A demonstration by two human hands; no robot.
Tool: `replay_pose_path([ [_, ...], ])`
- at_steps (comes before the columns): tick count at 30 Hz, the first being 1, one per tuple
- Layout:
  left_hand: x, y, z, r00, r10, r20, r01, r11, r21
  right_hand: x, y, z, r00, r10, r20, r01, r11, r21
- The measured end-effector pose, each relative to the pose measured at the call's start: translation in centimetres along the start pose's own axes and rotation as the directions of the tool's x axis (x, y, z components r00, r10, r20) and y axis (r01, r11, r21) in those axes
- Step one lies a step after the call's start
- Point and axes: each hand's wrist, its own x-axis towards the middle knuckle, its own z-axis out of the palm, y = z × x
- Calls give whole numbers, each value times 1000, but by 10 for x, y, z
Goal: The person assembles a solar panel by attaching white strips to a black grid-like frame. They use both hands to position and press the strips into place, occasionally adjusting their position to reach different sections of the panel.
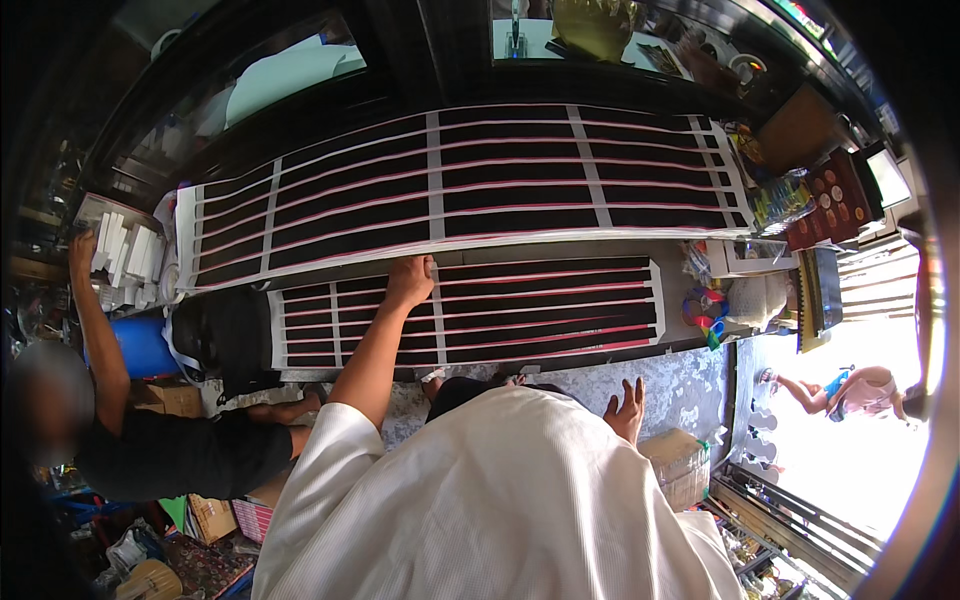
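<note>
Overexposed daylight glares from the lower right, the interior is dimmer, and fisheye edges bend darkly.

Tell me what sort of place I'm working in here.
Probably a small shop counter open to the street. The left hand presses on large black sheets with pink and white stripes spread over a glass-topped counter. Stacked white boxes sit at one end, a brown tray of round items at the other.

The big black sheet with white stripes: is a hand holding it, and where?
The left hand rests on the top edge of the near black sheet with white stripes; whether it grips is unclear. The right hand holds nothing.
</note>
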Motion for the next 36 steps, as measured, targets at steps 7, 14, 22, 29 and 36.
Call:
replay_pose_path([
  [7, -3, -11, 0, 999, 33, -5, -33, 998, -46, -6, 25, 8, 998, 4, 69, -3, 1000, -7],
  [14, -11, -13, -17, 986, 81, 145, -58, 986, -159, -3, 40, 13, 996, 31, 85, -29, 999, -20],
  [22, -10, -11, -17, 980, 139, 144, -123, 986, -114, -8, 44, 13, 994, 56, 94, -53, 998, -30],
  [29, 0, -6, -23, 963, 37, 266, -26, 999, -46, -12, 50, 16, 996, 53, 76, -52, 998, -19],
  [36, 4, -11, -19, 956, 53, 288, -65, 997, 33, -16, 57, 19, 996, 52, 71, -52, 999, -8],
])
